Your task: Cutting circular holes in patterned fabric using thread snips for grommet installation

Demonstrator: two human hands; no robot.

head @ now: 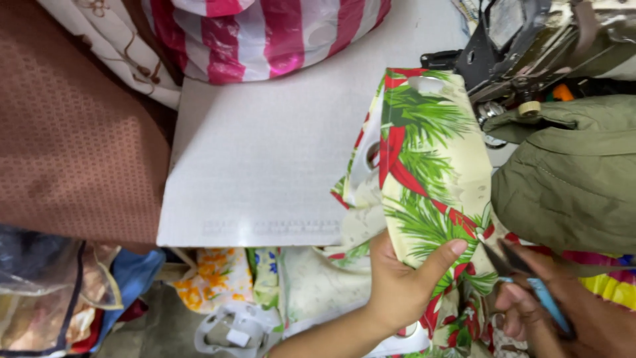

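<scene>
Overhead, a head-worn camera looks down on a pale grey desk [265,159] crowded at its edges with cloth. A brown dotted fabric [73,132] covers the left side, and a pink-and-white striped bag [265,33] sits at the top. At the upper right stands a sewing machine [530,46], and below it lies a bulky olive-green garment [570,185], which overlaps the right edge of the printed piece.

Centre right, a cream cloth printed with green palm fronds and red ribbon [424,166] hangs off the desk's near edge. The left hand [404,285] pinches its lower part, thumb on top and fingers curled beneath, grasping the cloth firmly. The right hand [570,311] is clenched around small blue-handled snips [530,278], whose dark blades sit parted just beside the cloth's lower right edge and close to the left thumb.

Risk, as a judgement: the blades are near both the thumb and the print, so a slip could nick skin or cut the cloth rather than a thread. The olive garment crowding the blades could also snag. With much of the cloth hanging unsupported, a loosened pinch might let it slide to the cluttered floor [165,325].
</scene>
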